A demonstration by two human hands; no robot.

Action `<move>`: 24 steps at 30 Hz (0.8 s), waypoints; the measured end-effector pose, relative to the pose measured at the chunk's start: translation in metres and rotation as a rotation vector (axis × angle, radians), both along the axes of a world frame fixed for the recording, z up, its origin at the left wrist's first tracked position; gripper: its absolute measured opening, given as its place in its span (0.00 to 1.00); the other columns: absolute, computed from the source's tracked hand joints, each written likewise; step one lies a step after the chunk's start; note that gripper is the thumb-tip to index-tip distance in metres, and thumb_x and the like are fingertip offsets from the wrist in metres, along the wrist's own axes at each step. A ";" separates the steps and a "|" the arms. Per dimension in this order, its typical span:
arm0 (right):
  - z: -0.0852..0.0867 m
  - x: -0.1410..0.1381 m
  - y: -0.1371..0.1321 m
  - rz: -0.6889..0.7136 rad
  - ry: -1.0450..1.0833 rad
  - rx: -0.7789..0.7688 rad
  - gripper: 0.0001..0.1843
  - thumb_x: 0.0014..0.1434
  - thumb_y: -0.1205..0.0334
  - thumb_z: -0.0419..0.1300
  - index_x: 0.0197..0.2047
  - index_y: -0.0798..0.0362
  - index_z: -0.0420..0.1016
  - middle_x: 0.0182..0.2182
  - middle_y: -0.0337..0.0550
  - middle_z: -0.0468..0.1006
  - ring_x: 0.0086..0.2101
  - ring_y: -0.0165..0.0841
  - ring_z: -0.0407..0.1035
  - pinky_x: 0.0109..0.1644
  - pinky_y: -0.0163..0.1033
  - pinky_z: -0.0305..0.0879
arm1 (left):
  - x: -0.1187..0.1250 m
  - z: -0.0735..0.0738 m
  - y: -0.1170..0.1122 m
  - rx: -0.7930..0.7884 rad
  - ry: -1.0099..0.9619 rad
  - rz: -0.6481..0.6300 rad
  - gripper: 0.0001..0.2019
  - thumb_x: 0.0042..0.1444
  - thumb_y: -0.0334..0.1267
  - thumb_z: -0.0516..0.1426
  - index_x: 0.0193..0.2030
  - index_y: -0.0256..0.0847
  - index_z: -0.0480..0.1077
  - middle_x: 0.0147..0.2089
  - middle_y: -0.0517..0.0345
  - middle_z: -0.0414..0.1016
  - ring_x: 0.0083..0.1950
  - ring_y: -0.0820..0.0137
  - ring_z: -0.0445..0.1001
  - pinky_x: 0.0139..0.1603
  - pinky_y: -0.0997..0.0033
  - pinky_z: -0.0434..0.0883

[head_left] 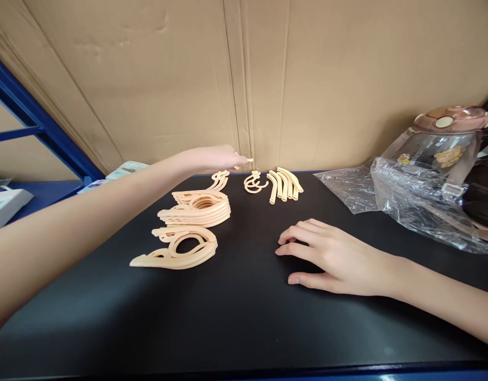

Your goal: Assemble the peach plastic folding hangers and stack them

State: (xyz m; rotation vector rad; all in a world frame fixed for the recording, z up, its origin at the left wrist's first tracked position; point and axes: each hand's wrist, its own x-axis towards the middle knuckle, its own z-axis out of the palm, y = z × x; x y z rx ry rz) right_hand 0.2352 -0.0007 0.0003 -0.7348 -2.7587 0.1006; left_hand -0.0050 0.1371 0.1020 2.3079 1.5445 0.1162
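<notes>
My left hand (224, 158) reaches over the back of the black table, its fingers pinched together. At the fingertips shows the end of a small cream plastic piece (250, 160); the rest of it is hidden. Just below and to the right lie cream curved hooks (255, 182). Beneath my left forearm are stacks of cream plastic folding-hanger parts, a nearer stack (188, 254) and a taller one (196, 211) behind it. My right hand (319, 254) rests on the table at the right, fingers apart and slightly bent, holding nothing.
Several cream curved bars (284, 185) lie beside the hooks. Crumpled clear plastic (410, 201) and a strapped water bottle (438, 140) stand at the right. A cardboard wall (327, 79) closes off the back; a blue metal frame (49, 124) stands left.
</notes>
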 end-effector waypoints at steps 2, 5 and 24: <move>-0.002 -0.001 0.000 -0.002 0.004 0.033 0.17 0.67 0.51 0.55 0.50 0.54 0.75 0.46 0.47 0.76 0.42 0.37 0.70 0.48 0.44 0.65 | 0.006 0.002 -0.025 0.023 -0.005 0.035 0.20 0.59 0.49 0.52 0.22 0.42 0.51 0.21 0.65 0.48 0.21 0.75 0.47 0.24 0.67 0.45; -0.004 -0.001 0.002 -0.091 0.051 0.201 0.16 0.68 0.52 0.54 0.47 0.55 0.74 0.41 0.47 0.78 0.39 0.38 0.71 0.46 0.45 0.65 | 0.013 -0.008 -0.069 0.016 -0.040 0.016 0.17 0.58 0.47 0.50 0.24 0.42 0.50 0.22 0.64 0.50 0.22 0.74 0.49 0.24 0.66 0.46; -0.008 0.008 0.013 -0.041 0.108 -0.011 0.13 0.71 0.58 0.50 0.50 0.52 0.72 0.46 0.44 0.77 0.42 0.34 0.70 0.48 0.42 0.67 | 0.016 -0.083 -0.151 0.250 0.141 -0.283 0.07 0.56 0.33 0.50 0.28 0.41 0.59 0.28 0.63 0.65 0.27 0.72 0.63 0.25 0.69 0.50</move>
